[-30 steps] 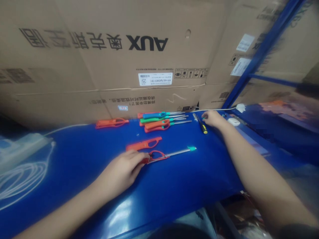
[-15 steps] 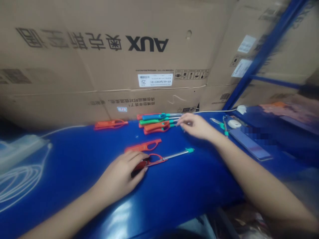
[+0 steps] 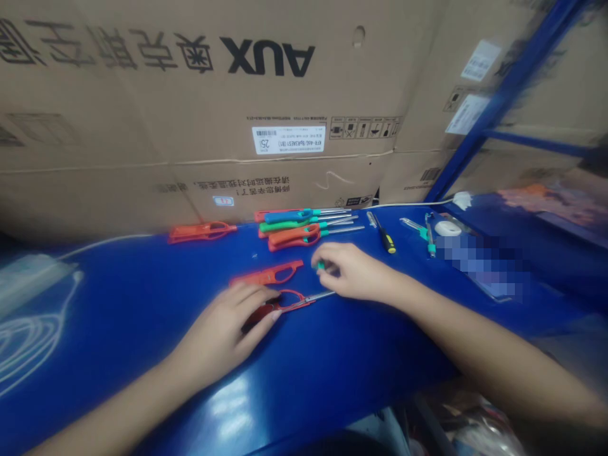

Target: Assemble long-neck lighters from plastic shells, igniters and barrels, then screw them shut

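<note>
My left hand (image 3: 232,323) is closed round the red handle of a long-nosed lighter (image 3: 295,299), partly hiding it. Its metal tube points right and disappears beneath my right hand (image 3: 354,272). Between the curled fingers and thumb of that hand is a small green plastic piece (image 3: 321,265). Just behind my left hand lies a loose red handle shell (image 3: 268,276). Farther back, several long-nosed lighters (image 3: 294,237) with red, blue, green and orange handles lie in a bunch, tubes to the right.
Another red handle piece (image 3: 199,232) lies back left. A yellow-and-black screwdriver (image 3: 387,240), green-ended parts (image 3: 430,240), a white roll (image 3: 448,228) and a partly blurred phone (image 3: 494,288) are right. White cable (image 3: 42,335) coils left. Cardboard boxes (image 3: 190,126) stand behind.
My right hand has come forward and slightly left from beside the bunch of lighters to above the tube, uncovering the screwdriver. My left hand keeps its hold; the view has shifted slightly.
</note>
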Demonstrator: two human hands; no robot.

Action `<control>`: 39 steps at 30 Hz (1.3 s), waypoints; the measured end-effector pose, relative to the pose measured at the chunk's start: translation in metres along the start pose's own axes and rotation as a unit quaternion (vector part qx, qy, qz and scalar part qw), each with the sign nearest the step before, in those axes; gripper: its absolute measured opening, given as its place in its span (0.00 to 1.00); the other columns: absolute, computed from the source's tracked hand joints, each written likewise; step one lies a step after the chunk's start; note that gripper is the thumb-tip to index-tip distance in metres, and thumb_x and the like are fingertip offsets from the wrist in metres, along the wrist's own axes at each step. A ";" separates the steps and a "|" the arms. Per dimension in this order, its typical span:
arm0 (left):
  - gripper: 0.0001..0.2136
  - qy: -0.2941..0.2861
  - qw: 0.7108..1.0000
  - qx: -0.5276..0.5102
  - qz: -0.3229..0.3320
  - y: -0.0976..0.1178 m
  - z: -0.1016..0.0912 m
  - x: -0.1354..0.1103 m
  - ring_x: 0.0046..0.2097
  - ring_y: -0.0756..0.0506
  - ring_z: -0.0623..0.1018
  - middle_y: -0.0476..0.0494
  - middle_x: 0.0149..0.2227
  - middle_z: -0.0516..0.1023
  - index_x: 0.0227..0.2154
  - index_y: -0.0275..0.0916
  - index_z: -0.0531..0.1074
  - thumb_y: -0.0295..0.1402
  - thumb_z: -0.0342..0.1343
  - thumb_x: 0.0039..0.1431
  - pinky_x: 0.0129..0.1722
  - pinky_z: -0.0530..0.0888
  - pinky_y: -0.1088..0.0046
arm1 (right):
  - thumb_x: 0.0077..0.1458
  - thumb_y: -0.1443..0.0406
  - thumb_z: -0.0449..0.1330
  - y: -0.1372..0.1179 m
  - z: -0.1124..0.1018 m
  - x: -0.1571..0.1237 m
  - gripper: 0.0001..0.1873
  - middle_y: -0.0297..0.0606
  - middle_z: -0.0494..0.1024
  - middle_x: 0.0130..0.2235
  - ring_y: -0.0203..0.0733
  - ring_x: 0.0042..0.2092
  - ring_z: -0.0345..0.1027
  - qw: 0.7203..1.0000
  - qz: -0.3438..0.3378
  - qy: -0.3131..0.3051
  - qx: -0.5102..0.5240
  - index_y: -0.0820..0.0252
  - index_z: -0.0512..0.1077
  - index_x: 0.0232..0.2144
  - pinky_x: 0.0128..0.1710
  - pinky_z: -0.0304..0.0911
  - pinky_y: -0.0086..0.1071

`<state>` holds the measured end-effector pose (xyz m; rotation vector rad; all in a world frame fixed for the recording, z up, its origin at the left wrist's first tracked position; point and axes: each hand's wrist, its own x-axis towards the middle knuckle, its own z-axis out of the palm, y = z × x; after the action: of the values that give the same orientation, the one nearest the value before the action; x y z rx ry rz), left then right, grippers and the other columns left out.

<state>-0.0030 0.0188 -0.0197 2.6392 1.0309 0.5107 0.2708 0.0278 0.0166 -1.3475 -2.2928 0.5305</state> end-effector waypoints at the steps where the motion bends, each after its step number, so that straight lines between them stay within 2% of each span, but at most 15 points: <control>1: 0.14 0.003 1.000 -0.005 0.000 0.000 0.000 0.000 0.55 0.40 0.75 0.45 0.54 0.78 0.54 0.47 0.72 0.40 0.50 0.70 0.56 0.72 0.58 | 0.53 0.74 0.59 0.000 -0.001 0.001 0.09 0.40 0.80 0.37 0.39 0.36 0.75 1.000 0.015 -0.002 0.010 0.63 0.75 0.37 0.39 0.69 0.31; 4: 0.14 0.008 1.000 -0.016 0.001 -0.001 0.001 -0.001 0.55 0.40 0.75 0.45 0.53 0.78 0.53 0.46 0.72 0.38 0.48 0.71 0.57 0.72 0.58 | 0.58 0.72 0.55 0.001 -0.001 0.002 0.10 0.38 0.81 0.33 0.38 0.34 0.77 0.996 0.056 -0.025 0.066 0.63 0.76 0.39 0.36 0.69 0.30; 7: 0.14 0.016 1.000 -0.019 0.008 0.000 0.001 -0.001 0.54 0.40 0.75 0.44 0.53 0.78 0.53 0.45 0.73 0.37 0.48 0.71 0.56 0.72 0.59 | 0.61 0.73 0.51 0.004 0.000 0.003 0.13 0.35 0.80 0.29 0.36 0.31 0.78 0.993 0.056 -0.039 0.093 0.63 0.76 0.38 0.32 0.68 0.27; 10: 0.13 0.025 0.999 -0.017 0.015 -0.001 0.001 -0.001 0.53 0.40 0.76 0.43 0.51 0.79 0.52 0.44 0.73 0.36 0.48 0.71 0.55 0.73 0.59 | 0.59 0.75 0.52 0.007 0.001 0.005 0.13 0.35 0.79 0.28 0.35 0.30 0.76 0.996 0.040 -0.029 0.074 0.62 0.76 0.36 0.34 0.68 0.28; 14: 0.14 0.032 0.999 -0.019 0.027 -0.004 0.003 0.000 0.51 0.41 0.77 0.42 0.50 0.79 0.52 0.43 0.74 0.32 0.46 0.71 0.52 0.74 0.60 | 0.58 0.75 0.55 0.011 0.004 0.007 0.11 0.38 0.80 0.34 0.35 0.30 0.75 0.995 0.041 -0.003 0.086 0.62 0.76 0.35 0.34 0.69 0.29; 19: 0.13 0.043 0.998 -0.027 0.029 -0.007 0.004 -0.001 0.50 0.42 0.77 0.42 0.48 0.80 0.52 0.43 0.73 0.31 0.47 0.71 0.50 0.74 0.61 | 0.58 0.72 0.57 0.014 0.012 0.008 0.07 0.33 0.78 0.25 0.36 0.27 0.77 0.987 0.078 -0.005 0.143 0.63 0.74 0.37 0.30 0.72 0.28; 25: 0.12 0.039 0.998 -0.032 0.027 -0.007 0.003 -0.001 0.50 0.41 0.77 0.41 0.48 0.80 0.51 0.42 0.74 0.31 0.49 0.70 0.50 0.74 0.60 | 0.58 0.73 0.56 0.017 0.017 0.009 0.09 0.37 0.82 0.28 0.36 0.28 0.77 0.987 0.086 -0.016 0.132 0.64 0.76 0.37 0.31 0.72 0.28; 32: 0.10 0.034 0.999 -0.030 0.021 -0.005 0.002 0.000 0.49 0.41 0.77 0.42 0.47 0.80 0.49 0.43 0.75 0.34 0.51 0.69 0.49 0.74 0.61 | 0.56 0.73 0.60 0.030 0.018 0.013 0.06 0.37 0.78 0.33 0.36 0.32 0.70 0.999 0.024 -0.003 0.043 0.61 0.77 0.33 0.36 0.66 0.31; 36: 0.11 0.032 0.999 -0.033 0.012 -0.006 0.002 -0.001 0.49 0.41 0.77 0.43 0.48 0.79 0.49 0.44 0.75 0.37 0.53 0.69 0.50 0.74 0.60 | 0.55 0.77 0.56 0.032 0.017 0.012 0.13 0.40 0.75 0.40 0.39 0.40 0.70 1.000 -0.010 0.010 0.021 0.61 0.76 0.38 0.44 0.66 0.34; 39: 0.11 0.029 0.999 -0.035 0.012 -0.006 0.002 -0.001 0.49 0.41 0.77 0.43 0.48 0.79 0.49 0.44 0.74 0.38 0.54 0.68 0.50 0.74 0.60 | 0.57 0.76 0.54 0.027 0.014 0.007 0.18 0.41 0.73 0.47 0.40 0.46 0.70 0.999 -0.044 -0.018 0.013 0.58 0.74 0.46 0.48 0.66 0.34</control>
<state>-0.0065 0.0221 -0.0234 2.5925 0.9808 0.6190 0.2796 0.0448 -0.0083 -1.2277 -2.3536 0.5569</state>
